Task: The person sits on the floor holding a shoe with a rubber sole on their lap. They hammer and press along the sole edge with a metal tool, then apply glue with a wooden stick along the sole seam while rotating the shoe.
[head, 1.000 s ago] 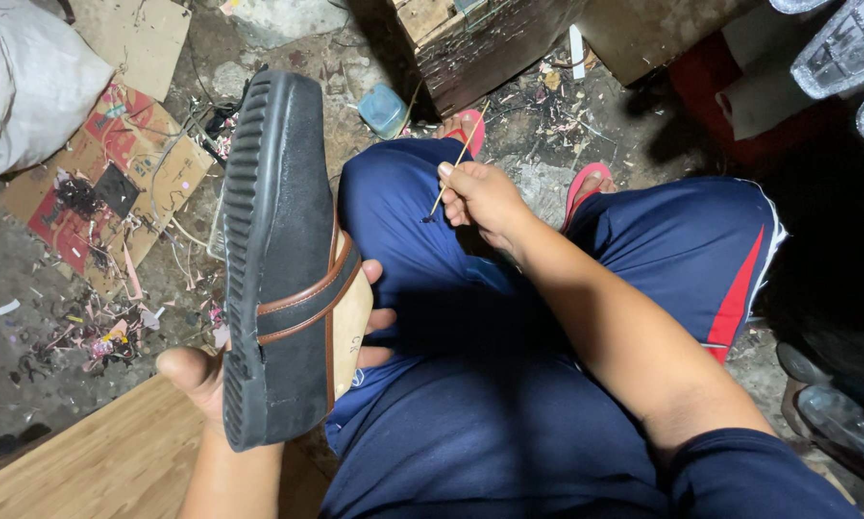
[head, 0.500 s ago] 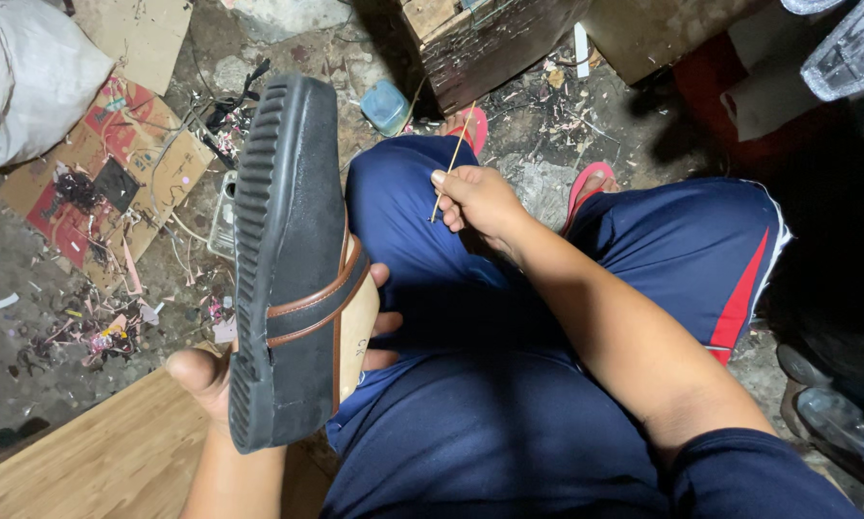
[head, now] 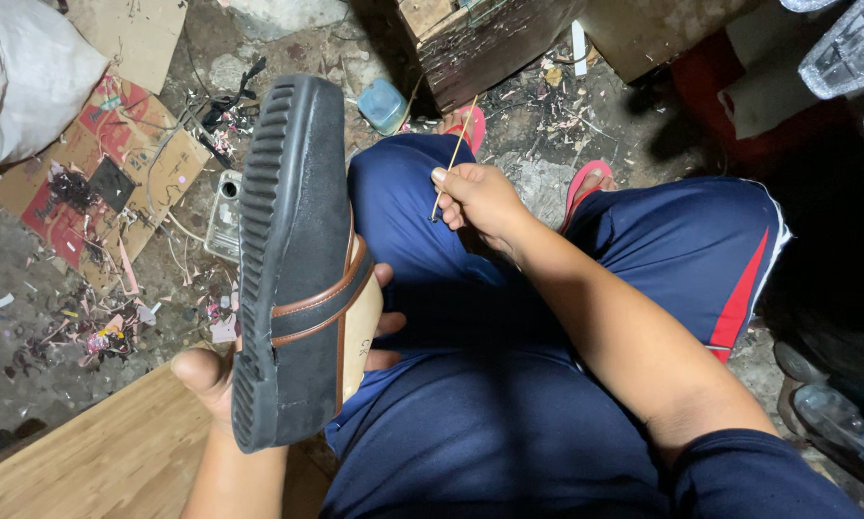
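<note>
Flattened cardboard box [head: 100, 183] lies on the ground to my left, tan w/ red printed panels and a dark square patch, scraps and wires on top. Plain brown cardboard sheet [head: 129, 34] sits just above it, top left, beside a white sack [head: 24, 82]. No screens or signs that I can see.

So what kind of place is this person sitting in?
Probably a small, rough shoe-repair or cobbler's spot: the left hand grips a black-soled shoe, the right hand pinches a thin stick, and scraps litter the dirt floor.
</note>
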The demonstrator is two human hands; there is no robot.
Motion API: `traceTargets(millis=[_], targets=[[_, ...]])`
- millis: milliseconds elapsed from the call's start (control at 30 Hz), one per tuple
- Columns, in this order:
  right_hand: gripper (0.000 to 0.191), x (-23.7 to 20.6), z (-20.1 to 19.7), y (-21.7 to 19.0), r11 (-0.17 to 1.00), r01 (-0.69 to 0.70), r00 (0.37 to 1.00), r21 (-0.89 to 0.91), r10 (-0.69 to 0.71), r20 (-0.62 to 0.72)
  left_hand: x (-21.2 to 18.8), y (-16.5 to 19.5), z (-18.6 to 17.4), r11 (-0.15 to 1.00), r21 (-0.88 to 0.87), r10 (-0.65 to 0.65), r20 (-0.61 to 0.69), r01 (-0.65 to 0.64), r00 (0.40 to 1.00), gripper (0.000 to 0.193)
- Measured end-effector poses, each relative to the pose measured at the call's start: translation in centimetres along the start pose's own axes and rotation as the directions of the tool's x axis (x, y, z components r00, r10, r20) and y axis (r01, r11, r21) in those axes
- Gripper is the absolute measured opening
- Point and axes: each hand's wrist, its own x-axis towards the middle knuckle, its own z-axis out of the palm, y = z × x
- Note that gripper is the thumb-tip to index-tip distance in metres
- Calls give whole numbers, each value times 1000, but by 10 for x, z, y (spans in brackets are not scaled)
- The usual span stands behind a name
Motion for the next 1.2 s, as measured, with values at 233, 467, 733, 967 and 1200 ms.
traceTargets(millis=[233,467,733,967,1200], targets=[[21,2,-2,3,999,0,1000,42,0,11,-1,2,0,1000,24,-4,6,4,1000,147],[22,2,-3,4,998,-27,1000,56,27,2,-1,0,0,1000,-7,-8,16,8,1000,146],[22,2,-4,5,996,-35,999,82,35,-4,-1,1,0,1000,-4,-7,21,7,1000,146],[23,-1,-2,4,993,-90,996,72,92,-23,-1,1,0,999,-14,-34,31,34,999,145],[24,-2,0,2,989,-120,992,81,123,-41,0,0,-3,999,-19,-29,49,30,998,144]])
